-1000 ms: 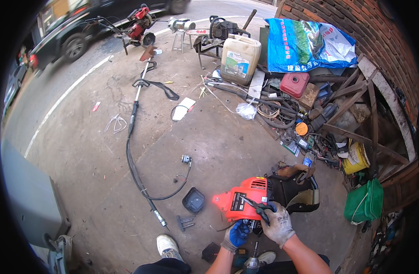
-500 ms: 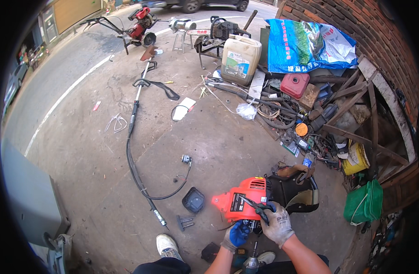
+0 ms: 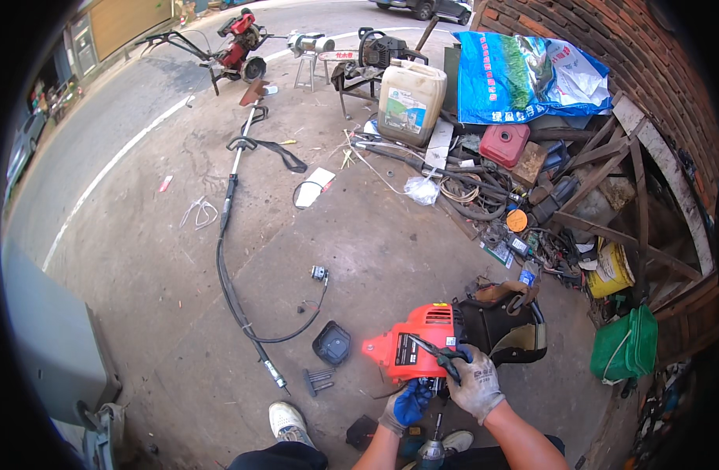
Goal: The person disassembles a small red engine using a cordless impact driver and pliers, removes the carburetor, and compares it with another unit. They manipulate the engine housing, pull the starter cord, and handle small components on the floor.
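Observation:
In front of me lies a red engine housing (image 3: 419, 322) joined to a black backpack frame (image 3: 484, 323) with a padded back. My right hand (image 3: 478, 389), in a grey-white work glove, is closed on pliers (image 3: 433, 350) with long jaws and dark handles; the jaws lie across the housing, pointing left. My left hand (image 3: 410, 404), in a blue-palmed glove, has its fingers bent together against the engine's near edge. What those fingers pinch there is hidden. A power drill (image 3: 431, 452) stands upright between my feet, just below the hands.
A black cover (image 3: 332, 343) and several dark bolts (image 3: 318, 381) lie left of the engine. Further left stretches a brush cutter shaft (image 3: 227, 200) with its flexible hose. Hoses, a red tank (image 3: 505, 145) and a green bucket (image 3: 625, 345) crowd the right side.
The dark vehicle on the road has moved right. My hands and the pliers stay at almost the same place on the engine.

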Available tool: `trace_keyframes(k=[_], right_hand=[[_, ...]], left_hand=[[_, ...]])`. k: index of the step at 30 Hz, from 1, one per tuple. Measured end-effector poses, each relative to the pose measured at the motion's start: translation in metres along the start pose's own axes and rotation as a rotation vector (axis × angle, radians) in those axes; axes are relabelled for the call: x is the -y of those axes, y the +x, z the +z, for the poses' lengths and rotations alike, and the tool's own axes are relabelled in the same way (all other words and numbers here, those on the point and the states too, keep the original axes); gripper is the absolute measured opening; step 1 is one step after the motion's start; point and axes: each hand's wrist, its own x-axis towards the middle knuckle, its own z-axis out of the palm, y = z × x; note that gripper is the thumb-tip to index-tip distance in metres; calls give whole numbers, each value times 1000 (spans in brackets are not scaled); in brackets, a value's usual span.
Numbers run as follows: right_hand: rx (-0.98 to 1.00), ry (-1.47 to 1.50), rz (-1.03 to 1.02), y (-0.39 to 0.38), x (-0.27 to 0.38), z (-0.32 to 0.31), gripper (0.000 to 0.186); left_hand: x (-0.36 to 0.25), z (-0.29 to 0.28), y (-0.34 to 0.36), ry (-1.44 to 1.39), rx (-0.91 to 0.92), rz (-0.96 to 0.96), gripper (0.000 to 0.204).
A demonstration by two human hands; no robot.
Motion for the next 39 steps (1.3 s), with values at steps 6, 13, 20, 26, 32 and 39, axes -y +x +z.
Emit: trace_keyframes(k=[6,13,20,26,32,39], right_hand=[[22,-8,28,-1,0,1,22],[50,8,43,0,0,0,23],[29,9,40,-1,2,-7,25],[38,16,35,-2,-6,8,26],[38,9,26,-5,-5,3,26],[12,50,6,-5,-12,0,26]], left_hand=[[-1,-20,11,-60,-25,-37,24],[1,-29,17,-100,-28,-34,26],[0,-18,18,-47,-73,-1,26],[19,1,-3,7,-67,173,20],[42,-29,-33,75,-313,132,24],[35,-35,-47,476,-371,177,24]])
